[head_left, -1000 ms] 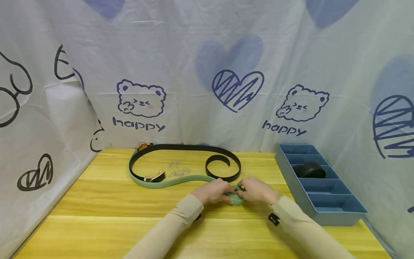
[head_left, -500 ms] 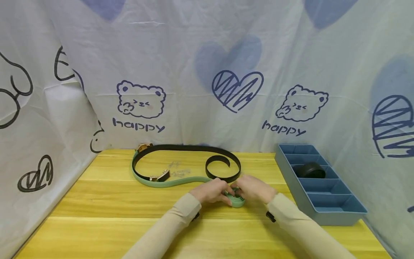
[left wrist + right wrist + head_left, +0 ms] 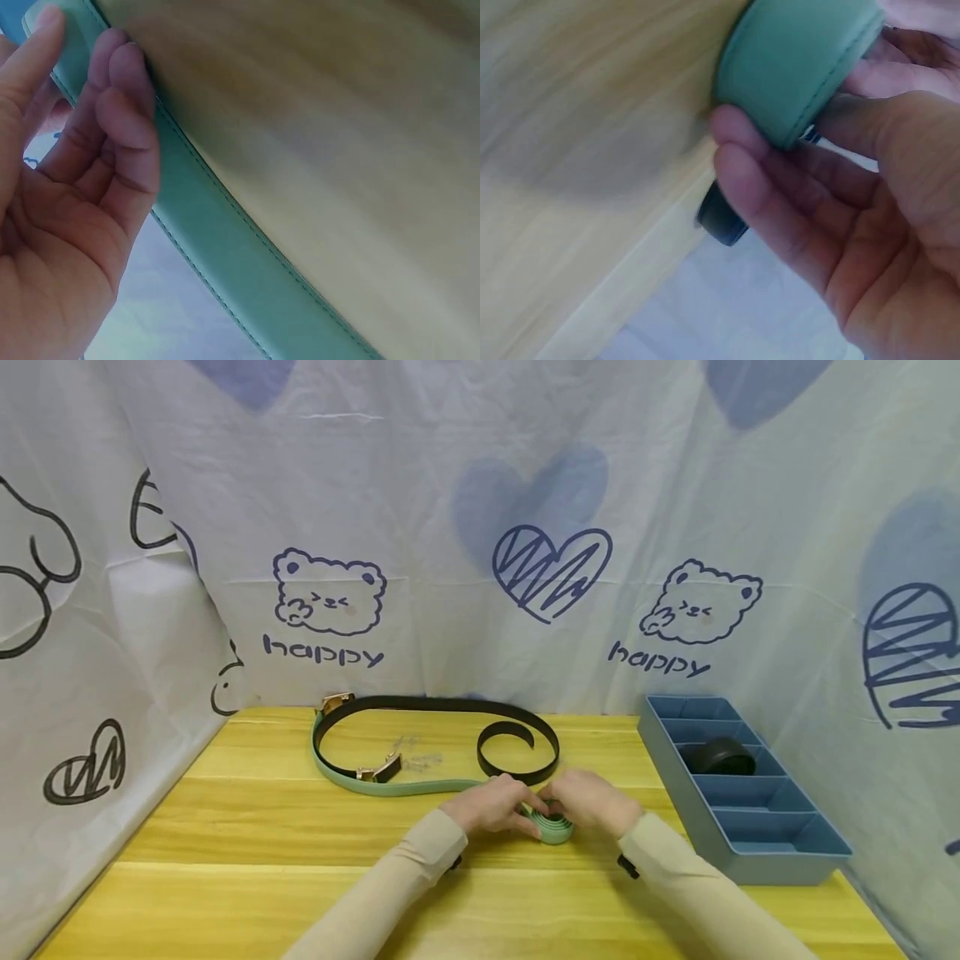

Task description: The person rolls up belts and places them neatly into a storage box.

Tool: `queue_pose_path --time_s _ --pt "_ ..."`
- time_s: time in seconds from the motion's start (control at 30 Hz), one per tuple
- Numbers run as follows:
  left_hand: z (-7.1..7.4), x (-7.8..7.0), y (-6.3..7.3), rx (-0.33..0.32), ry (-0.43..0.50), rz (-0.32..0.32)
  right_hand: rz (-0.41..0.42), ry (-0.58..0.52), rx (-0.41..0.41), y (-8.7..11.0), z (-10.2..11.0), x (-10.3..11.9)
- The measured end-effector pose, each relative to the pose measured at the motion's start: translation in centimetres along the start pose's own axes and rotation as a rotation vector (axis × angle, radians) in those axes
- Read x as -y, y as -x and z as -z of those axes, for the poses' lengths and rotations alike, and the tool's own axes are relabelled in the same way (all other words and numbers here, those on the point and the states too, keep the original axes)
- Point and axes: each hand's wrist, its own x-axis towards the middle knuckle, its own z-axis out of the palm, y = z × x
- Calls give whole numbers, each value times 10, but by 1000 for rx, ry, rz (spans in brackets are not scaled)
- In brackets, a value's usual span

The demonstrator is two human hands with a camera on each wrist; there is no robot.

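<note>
A green belt (image 3: 390,788) with a stitched edge lies on the table, one end rolled into a tight coil standing on edge. My left hand (image 3: 491,804) grips the coil's left side, thumb at the front. In the left wrist view the same hand (image 3: 82,172) has curled fingers along the green strap (image 3: 225,240). Opposite it, my right hand (image 3: 588,802) holds the coil between thumb and fingers. The right wrist view shows that hand's fingertips (image 3: 739,169) against the rolled belt (image 3: 795,67). The coil's far side is hidden by the hands.
A black belt (image 3: 442,702) curves behind the green one, its free end curled inward. Two gold buckles, one at the back left (image 3: 337,701) and one nearer (image 3: 382,768), lie left. At right stands a blue divided box (image 3: 780,868) holding a rolled black belt (image 3: 722,756).
The green coil has shifted slightly right and toward the front. The loose strap and both gold buckles have slid to the right, while the hands stay around the coil.
</note>
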Motion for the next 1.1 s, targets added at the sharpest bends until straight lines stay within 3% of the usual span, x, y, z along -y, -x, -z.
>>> queue_pose_path --time_s 0.1,0.27,0.33,0.4,0.57,0.63,0.73,0.93,1.0,1.1 --pt "0 -2 -1 0 5 2 -40 -32 1 0 -2 1" --pt "-3 -6 -2 4 52 40 -318 -287 101 -1 -2 6" --pt "-4 -6 -2 4 74 43 -378 -345 123 -2 -1 8" --pt "-3 -5 0 13 102 41 -339 -302 136 -2 0 8" --pt "1 -2 4 55 133 46 -89 16 62 -5 3 7" --pt "2 0 4 68 121 57 -53 51 49 -6 2 6" --pt "2 0 4 87 127 74 -91 -8 72 -4 1 5" --pt "4 -4 2 77 152 101 -365 -367 185 0 4 6" --pt "4 -5 2 82 165 111 -339 -344 187 -1 5 7" --pt "4 -5 4 99 171 122 -196 -173 146 -3 7 9"
